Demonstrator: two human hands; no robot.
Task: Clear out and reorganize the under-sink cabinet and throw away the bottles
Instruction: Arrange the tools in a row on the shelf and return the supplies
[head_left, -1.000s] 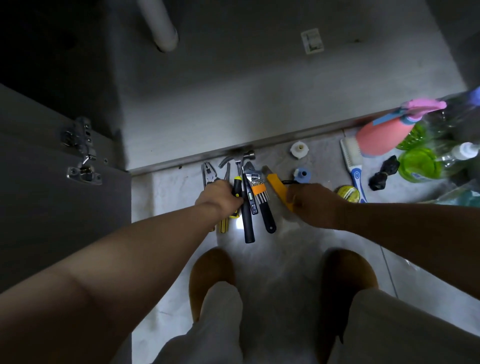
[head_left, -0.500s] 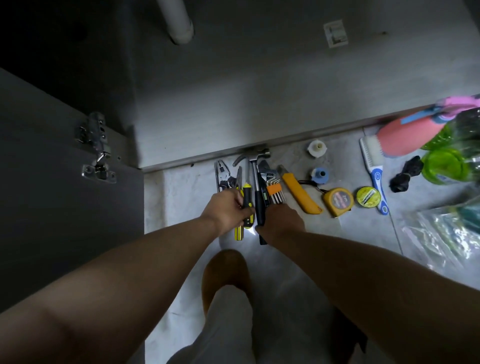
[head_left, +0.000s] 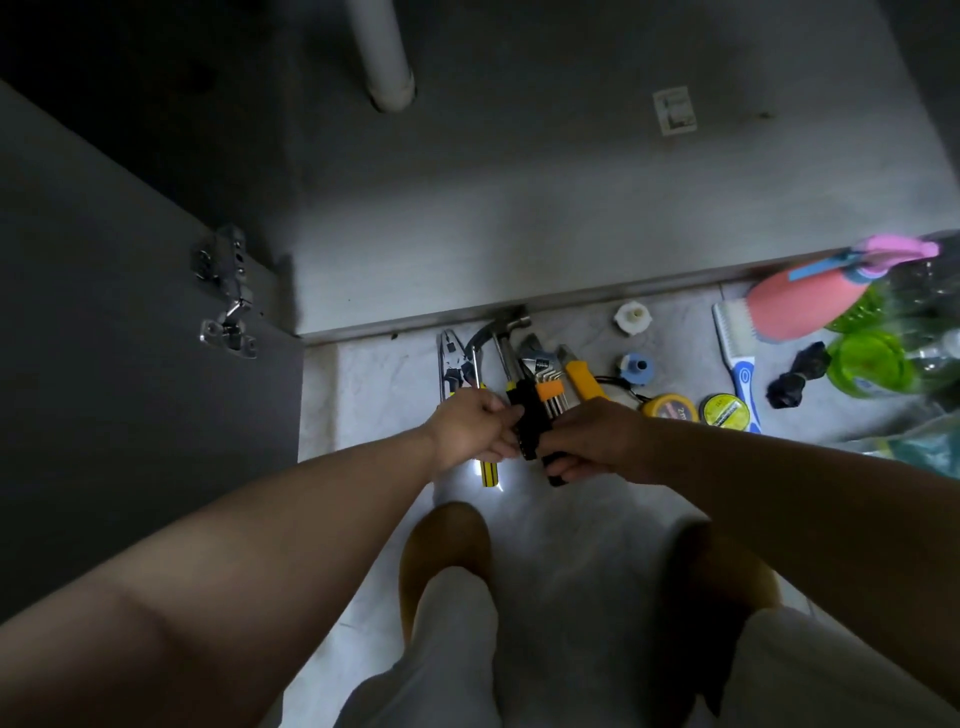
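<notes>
Head view: tool handles (head_left: 530, 426) point away from me, my left hand (head_left: 475, 431) and right hand (head_left: 597, 441) seemingly both curled round them.

Right hand (head_left: 597, 441) has left the yellow utility knife (head_left: 584, 382), exposing the tape measure (head_left: 670, 409), and now grips the black tool handles (head_left: 530, 421) beside the left hand (head_left: 467, 431), whose curled fingers have closed onto the same handles.

Both forearms reach to frame centre; left hand (head_left: 470, 431) and right hand (head_left: 597, 441) meet, fingers curled round tool handles (head_left: 530, 415)
</notes>
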